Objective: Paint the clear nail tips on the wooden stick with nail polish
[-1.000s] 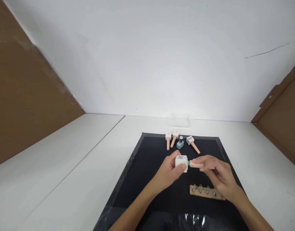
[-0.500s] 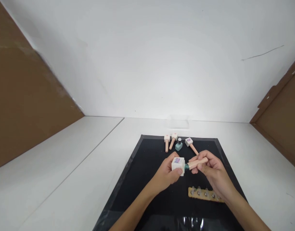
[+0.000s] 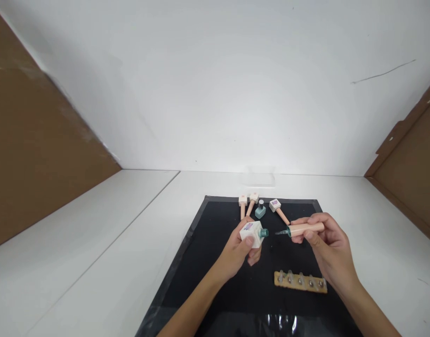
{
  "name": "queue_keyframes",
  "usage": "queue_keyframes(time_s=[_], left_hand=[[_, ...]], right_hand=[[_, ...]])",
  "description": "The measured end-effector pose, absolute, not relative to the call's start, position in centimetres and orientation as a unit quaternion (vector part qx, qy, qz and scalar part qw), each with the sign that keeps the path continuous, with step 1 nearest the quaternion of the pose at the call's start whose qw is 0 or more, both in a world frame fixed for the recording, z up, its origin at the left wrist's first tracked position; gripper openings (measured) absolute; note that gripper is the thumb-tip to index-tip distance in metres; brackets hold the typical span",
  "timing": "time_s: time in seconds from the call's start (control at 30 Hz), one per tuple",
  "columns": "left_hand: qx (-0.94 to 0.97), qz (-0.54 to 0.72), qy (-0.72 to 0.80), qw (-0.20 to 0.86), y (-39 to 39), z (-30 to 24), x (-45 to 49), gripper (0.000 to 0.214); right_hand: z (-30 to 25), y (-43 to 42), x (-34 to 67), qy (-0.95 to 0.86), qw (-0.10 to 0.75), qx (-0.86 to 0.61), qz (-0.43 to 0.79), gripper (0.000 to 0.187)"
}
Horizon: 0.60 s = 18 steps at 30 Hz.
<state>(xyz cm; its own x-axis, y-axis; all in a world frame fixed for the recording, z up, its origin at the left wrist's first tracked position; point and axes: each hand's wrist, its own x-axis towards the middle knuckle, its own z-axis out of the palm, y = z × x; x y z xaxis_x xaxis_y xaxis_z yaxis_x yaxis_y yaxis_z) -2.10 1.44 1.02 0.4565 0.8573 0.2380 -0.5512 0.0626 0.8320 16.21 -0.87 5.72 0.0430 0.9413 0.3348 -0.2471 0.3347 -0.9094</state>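
My left hand grips a small white square nail polish bottle with a teal open neck pointing right. My right hand pinches the bottle's pink cap with its brush, pulled clear of the neck, the brush tip pointing left toward the bottle. Both are held above a black mat. Below my right hand lies a tan strip holding several clear nail tips.
At the mat's far edge lie three more white bottles with pink caps and a small teal bottle standing upright. The mat rests on a white table. Brown boards flank both sides. A shiny plastic wrap lies at the near edge.
The cap and brush have been drawn out of the bottle: my right hand moved right with it, and my left hand shifted slightly left with the open bottle.
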Motion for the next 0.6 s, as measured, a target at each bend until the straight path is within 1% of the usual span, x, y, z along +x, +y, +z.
queue_keyframes(time_s=[0.33,0.6], left_hand=[[0.471,0.492,0.164,0.714,1.29,1.43,-2.14,0.043],[0.451,0.49,0.149,0.731,1.23,1.91,-2.06,0.045]], right_hand=[[5.76,-1.13,16.23,-0.518,0.642,-0.34,0.451,0.022],[5.17,-1.49,16.62,-0.566,0.62,-0.333,0.43,0.016]])
